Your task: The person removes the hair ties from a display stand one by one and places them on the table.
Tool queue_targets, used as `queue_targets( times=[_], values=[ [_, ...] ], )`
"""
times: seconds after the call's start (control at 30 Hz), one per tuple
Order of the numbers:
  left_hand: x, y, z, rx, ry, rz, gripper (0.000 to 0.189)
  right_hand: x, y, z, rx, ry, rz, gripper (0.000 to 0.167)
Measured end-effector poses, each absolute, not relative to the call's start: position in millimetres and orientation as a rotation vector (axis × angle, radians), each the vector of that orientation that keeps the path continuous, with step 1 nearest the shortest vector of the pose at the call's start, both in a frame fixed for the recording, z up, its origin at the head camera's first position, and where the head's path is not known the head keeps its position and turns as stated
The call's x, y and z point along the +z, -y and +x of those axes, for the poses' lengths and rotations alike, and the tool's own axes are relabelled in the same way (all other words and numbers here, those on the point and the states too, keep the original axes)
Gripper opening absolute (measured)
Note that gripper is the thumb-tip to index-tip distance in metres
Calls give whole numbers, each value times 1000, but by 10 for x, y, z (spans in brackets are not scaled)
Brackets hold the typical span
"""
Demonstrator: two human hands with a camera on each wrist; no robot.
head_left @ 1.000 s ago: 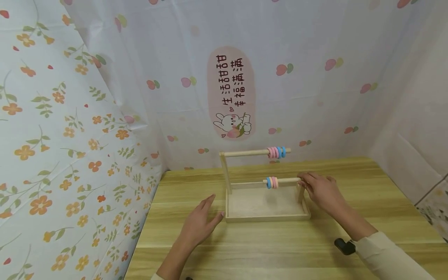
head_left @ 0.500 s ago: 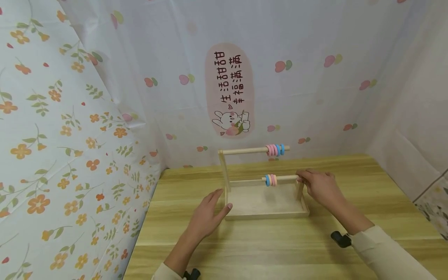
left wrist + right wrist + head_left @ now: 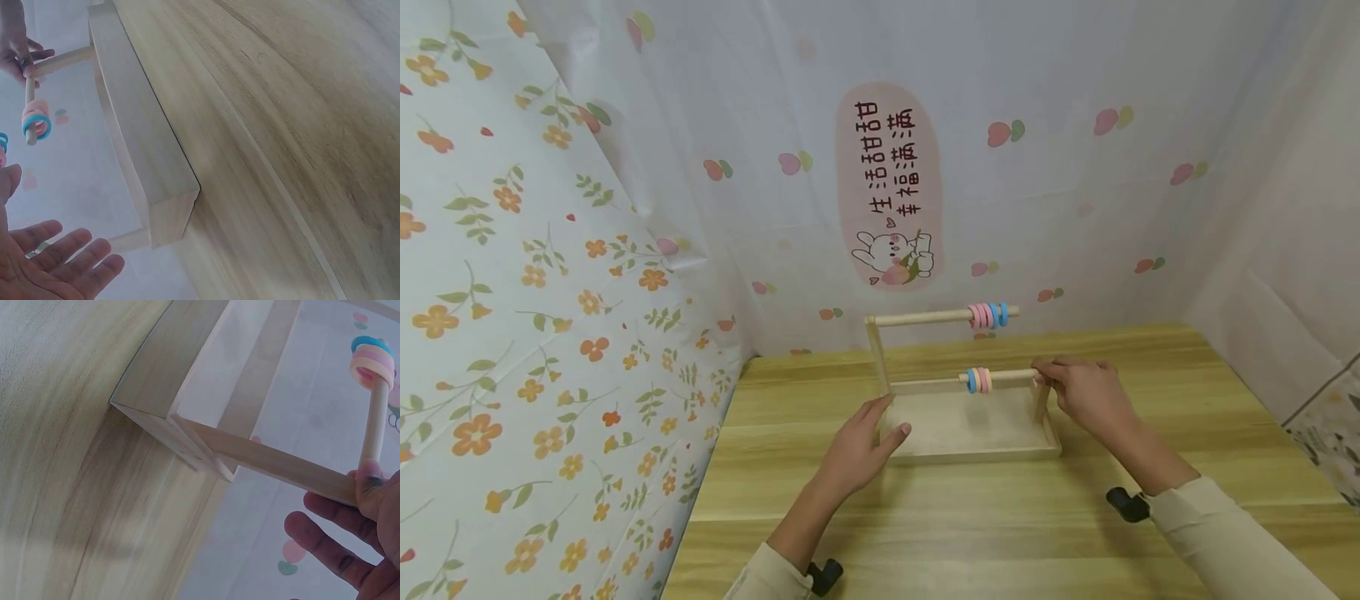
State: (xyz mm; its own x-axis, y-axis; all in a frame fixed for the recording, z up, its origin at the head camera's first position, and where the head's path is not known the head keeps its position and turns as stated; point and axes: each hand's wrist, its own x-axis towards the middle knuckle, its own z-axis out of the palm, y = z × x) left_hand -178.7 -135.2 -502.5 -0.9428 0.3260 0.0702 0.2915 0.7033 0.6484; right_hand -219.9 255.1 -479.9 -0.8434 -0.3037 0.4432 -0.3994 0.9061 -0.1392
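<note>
A light wooden rack has a shallow tray (image 3: 970,451) as its base and two rods at different heights. Pink and blue rings (image 3: 983,316) hang near the free end of the upper rod (image 3: 921,318). Blue, pink and cream rings (image 3: 976,380) sit on the lower rod (image 3: 1013,375). My right hand (image 3: 1093,400) pinches the corner where that rod meets its short post (image 3: 281,464), the thumb lying on the rod. At the tray's left end is my left hand (image 3: 853,450), its fingers (image 3: 72,253) extended and spread; contact with the rack cannot be made out.
The rack stands on a wood-grain table (image 3: 985,533), near a patterned cloth backdrop (image 3: 760,208). Flowered cloth (image 3: 550,375) hangs at the left, and pale cloth (image 3: 1285,250) at the right. Black devices (image 3: 1127,504) sit at both wrists.
My left hand has moved up and right to the tray's left end. The right hand keeps its place at the lower rod's corner. Rings and rack look the same; the head view shifts slightly.
</note>
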Motion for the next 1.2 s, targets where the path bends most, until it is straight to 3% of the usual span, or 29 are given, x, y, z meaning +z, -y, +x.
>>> queue_targets(
  times=[1.2],
  values=[
    [-4932,1018,-2065,1128,-2808,568,74,-4783,-2538,-2194,290,2707,435,22]
  ],
)
